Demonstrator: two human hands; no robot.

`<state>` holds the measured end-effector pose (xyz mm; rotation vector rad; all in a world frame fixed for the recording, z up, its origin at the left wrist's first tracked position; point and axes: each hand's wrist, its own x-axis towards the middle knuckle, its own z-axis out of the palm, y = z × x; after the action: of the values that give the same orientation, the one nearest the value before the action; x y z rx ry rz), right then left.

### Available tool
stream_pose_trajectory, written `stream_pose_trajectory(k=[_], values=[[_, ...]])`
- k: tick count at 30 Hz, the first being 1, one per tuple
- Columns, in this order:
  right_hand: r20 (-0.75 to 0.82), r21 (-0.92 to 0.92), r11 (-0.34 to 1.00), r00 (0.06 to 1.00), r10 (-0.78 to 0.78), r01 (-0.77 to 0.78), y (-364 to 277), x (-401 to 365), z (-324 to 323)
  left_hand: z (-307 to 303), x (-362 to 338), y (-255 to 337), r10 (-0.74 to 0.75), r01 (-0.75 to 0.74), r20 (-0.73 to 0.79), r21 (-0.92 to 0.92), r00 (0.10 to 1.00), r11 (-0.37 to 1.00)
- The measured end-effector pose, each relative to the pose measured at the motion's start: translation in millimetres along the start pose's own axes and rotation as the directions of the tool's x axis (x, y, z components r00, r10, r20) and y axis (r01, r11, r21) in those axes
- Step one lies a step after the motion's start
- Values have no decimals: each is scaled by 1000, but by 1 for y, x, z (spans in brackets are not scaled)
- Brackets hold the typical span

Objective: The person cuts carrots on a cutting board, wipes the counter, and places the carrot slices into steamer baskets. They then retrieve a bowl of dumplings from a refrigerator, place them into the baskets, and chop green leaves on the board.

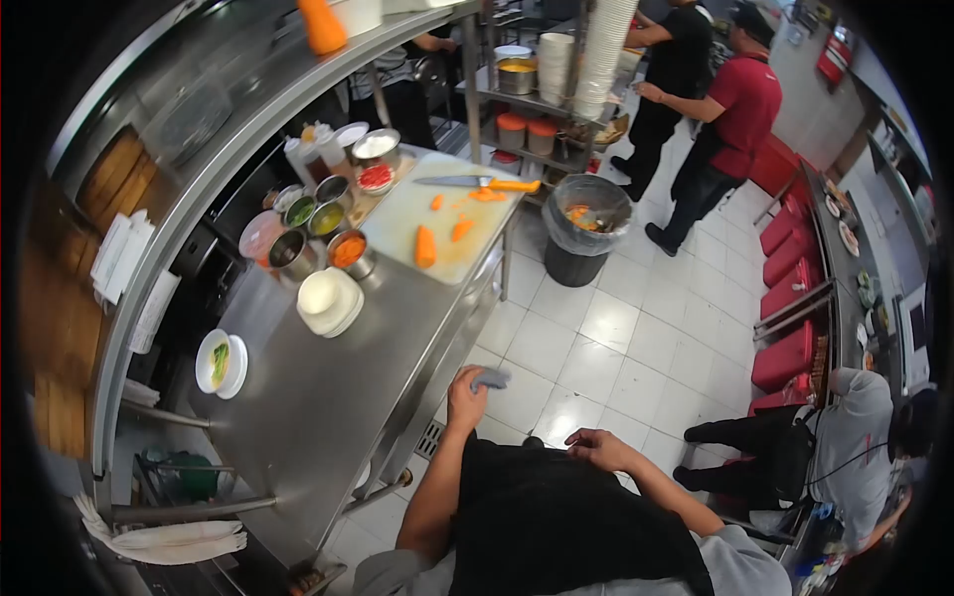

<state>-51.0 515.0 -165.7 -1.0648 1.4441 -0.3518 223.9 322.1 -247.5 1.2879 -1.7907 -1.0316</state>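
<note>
My left hand [467, 400] is closed on a small grey cloth [490, 378], held over the floor just off the steel table's [308, 427] front edge. My right hand [602, 450] hovers in front of the black apron [566, 526], fingers loosely spread and holding nothing. On the table, a white cutting board [452, 243] bears a knife [477, 183] with an orange handle, a carrot piece [425, 246] and orange scraps. Metal containers of chopped food, such as the orange-filled one [348, 250], stand beside the board, near stacked white dishes [330, 303].
A lined trash bin [586, 223] stands on the tiled floor beyond the table. Two people [730, 109] stand at the back, and another person [850, 437] is at the right counter. Red bins [785, 298] line that counter. A shelf edge [189, 189] curves overhead at left.
</note>
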Motion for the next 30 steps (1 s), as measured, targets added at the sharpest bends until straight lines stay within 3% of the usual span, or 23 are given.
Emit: stream_pose_trajectory(k=[1,3,6,7,9,10,12,13,15,17,19,21,23,24,26,28,30], values=[[-24,112,994,1000,-12,14,9,0,-6,-3,-7,17,16,-16,12,0,1000,1000],[-60,134,991,998,-15,22,13,2,-19,-23,-20,40,225,-202,-197,130,954,971],[-61,146,989,998,-18,27,22,13,-27,-100,-26,47,81,25,-418,243,905,970],[-51,133,990,998,-45,51,21,22,-31,-124,-26,-12,-16,117,-503,169,864,979],[-38,127,989,997,-69,74,7,39,-42,-171,-31,-22,138,145,-567,425,812,893],[-26,90,991,995,-97,99,-5,50,-50,-176,-33,-14,140,145,-571,425,809,894],[-24,11,983,983,-182,182,-27,77,-70,-183,-29,-1,303,355,-486,846,820,398],[-39,-44,969,969,-244,242,-37,95,-81,-180,-22,1,303,354,-486,846,820,400],[-104,101,934,938,-332,342,-66,128,-105,-156,-14,11,186,222,-437,724,880,653],[-181,36,918,905,-384,396,-114,157,-136,-115,13,16,40,162,-424,429,905,889],[-221,4,877,856,-468,480,-159,198,-171,-75,51,35,-58,111,-351,134,935,985],[-327,-175,832,766,-553,526,-203,243,-204,-52,94,52,-36,58,-289,67,957,996],[-380,-367,752,650,-658,548,-244,281,-232,-41,136,62,-28,42,-252,51,967,998],[-378,-365,755,654,-655,545,-261,297,-242,-40,159,63,-8,17,-219,41,976,999],[-376,-572,679,588,-716,460,-289,327,-257,-37,204,50,28,-5,-219,104,975,995],[-348,-650,638,586,-732,412,-295,368,-267,-35,241,49,52,-17,-212,163,976,986],[-297,-743,580,612,-733,333,-292,403,-274,-33,276,54,181,-102,-200,351,963,931]])
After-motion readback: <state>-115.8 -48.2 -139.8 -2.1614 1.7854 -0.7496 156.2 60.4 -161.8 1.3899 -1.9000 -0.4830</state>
